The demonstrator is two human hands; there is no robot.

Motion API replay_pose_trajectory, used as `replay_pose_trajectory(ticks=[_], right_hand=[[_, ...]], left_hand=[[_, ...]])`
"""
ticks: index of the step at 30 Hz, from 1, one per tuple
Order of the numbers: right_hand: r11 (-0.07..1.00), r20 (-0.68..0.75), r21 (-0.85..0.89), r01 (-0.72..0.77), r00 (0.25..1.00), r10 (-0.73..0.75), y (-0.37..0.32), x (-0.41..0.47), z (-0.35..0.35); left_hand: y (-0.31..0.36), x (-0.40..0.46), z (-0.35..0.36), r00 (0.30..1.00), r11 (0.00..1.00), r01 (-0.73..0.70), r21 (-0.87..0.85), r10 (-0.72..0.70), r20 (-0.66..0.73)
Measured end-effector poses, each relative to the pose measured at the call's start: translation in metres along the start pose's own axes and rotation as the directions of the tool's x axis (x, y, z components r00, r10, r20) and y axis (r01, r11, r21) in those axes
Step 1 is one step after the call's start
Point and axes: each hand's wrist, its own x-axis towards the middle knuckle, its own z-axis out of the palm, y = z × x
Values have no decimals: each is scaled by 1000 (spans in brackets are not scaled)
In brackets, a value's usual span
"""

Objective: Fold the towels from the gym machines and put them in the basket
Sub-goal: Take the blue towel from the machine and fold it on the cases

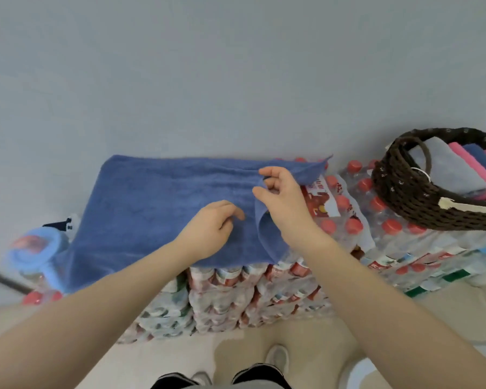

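Now: blue terry towel spread flat over shrink-wrapped packs of red-capped bottles. Left hand rests on cloth, fingers loosely curled. Right hand pinches lifted towel edge. Dark woven basket at right holds folded towels.

Towel spread flat on top of stacked bottle packs, against the wall. Both hands on the towel's right part: left hand nearer the front edge, right hand just beside it, further back. Basket on the packs to the right, well apart from the towel; folded towels inside it. Jar left of the towel. Floor in front.
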Motion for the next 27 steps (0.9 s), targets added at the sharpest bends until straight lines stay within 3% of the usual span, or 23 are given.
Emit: replay_pose_trajectory(ticks=[4, 8, 12, 14, 16, 18, 22, 24, 25, 26, 27], right_hand=[[998, 151, -30, 60, 987, -55, -22, 9, 77], [995, 289, -56, 81, 955, -62, -34, 5, 139], [981, 374, -161, 105, 927, -38, -19, -10, 186], [961, 402, -251, 117, 915, -7, -9, -17, 200], [951, 412, -292, 104, 911, 28, -3, -21, 207], [926, 394, -354, 132, 919, 20, -1, -23, 209], [880, 343, -444, 172, 939, -11, 0, -24, 208], [877, 337, -454, 156, 942, 7, 2, -27, 209], [888, 334, -440, 135, 942, 22, 2, -28, 210], [903, 335, -413, 116, 942, 32, 1, -29, 210], [917, 337, -382, 111, 941, 26, -2, -30, 209]], left_hand=[[-49, -48, -42, 946, 978, 198, -62, -207, -248], [-97, -98, -65, 794, 893, 439, -94, -435, -424], [-131, -143, -68, 577, 714, 652, -256, -686, -444], [-138, -159, -66, 458, 549, 678, -489, -836, -303], [-144, -170, -65, 384, 289, 672, -682, -923, -14], [-148, -176, -63, 361, 99, 656, -749, -912, 196], [-149, -174, -60, 378, -55, 571, -819, -868, 323], [-144, -170, -61, 394, -161, 429, -889, -852, 344], [-142, -169, -62, 388, -166, 331, -929, -873, 295], [-140, -167, -64, 367, -92, 268, -959, -911, 190], [-136, -165, -69, 351, 47, 264, -963, -935, 50]])
